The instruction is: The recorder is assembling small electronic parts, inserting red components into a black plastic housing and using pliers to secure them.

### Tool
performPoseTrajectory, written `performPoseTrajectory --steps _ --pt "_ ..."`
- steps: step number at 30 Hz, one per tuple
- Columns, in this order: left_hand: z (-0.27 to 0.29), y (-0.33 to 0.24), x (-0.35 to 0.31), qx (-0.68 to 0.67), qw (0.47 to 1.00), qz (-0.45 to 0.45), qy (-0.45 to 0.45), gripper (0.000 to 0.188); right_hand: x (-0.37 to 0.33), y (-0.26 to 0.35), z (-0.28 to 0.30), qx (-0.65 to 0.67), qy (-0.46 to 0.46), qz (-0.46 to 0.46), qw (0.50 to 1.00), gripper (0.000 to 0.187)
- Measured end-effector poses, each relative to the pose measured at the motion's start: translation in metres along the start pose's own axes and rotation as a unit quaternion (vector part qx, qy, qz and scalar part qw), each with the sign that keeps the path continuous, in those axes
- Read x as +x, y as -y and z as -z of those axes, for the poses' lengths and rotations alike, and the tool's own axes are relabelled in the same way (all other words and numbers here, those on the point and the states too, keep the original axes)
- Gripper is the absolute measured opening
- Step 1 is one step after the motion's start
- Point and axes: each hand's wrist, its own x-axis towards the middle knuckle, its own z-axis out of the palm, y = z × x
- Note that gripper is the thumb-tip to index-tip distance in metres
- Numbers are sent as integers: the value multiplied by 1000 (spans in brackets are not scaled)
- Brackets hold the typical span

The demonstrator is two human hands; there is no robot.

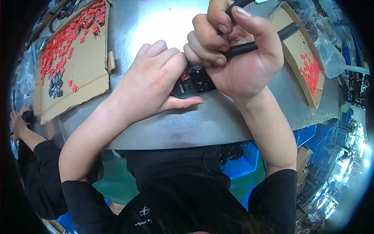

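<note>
A black crimping tool (191, 90) is held between my two hands above the metal table. Its flat, rounded head has slots and holes, with a small red piece set in it. My left hand (150, 76) curls its fingers over the far side of the head, while the thumb stretches along the near edge. Two long black handles (287, 32) spread apart toward the upper right. My right hand (247, 70) wraps its fingers round them, with the thumb crossing over one handle. The joint between handles and head is mostly hidden by my right fingers.
On the left, a cardboard tray (91, 76) carries many small red parts and a cluster of dark grey ones. Another cardboard tray (298, 50) with red parts lies right. A blue crate (247, 162) sits below the table edge. Another person's hand (17, 124) shows far left.
</note>
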Motion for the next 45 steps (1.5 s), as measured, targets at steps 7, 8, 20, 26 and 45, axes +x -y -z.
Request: performPoseTrajectory --steps 7,8,20,26,45 --pt "1 6 0 -19 999 -25 -6 62 6 -5 13 7 101 41 994 28" --pt "1 7 1 -13 1000 -25 -12 62 9 -8 22 12 186 74 980 26" --pt "7 1 -3 -64 996 53 -23 56 -20 6 2 -202 176 145 953 58" --pt "5 2 -3 -94 993 69 -20 57 -17 -11 2 -249 156 141 945 67" --pt "3 -4 -5 -70 992 104 2 61 -20 -10 3 -283 159 158 933 66"
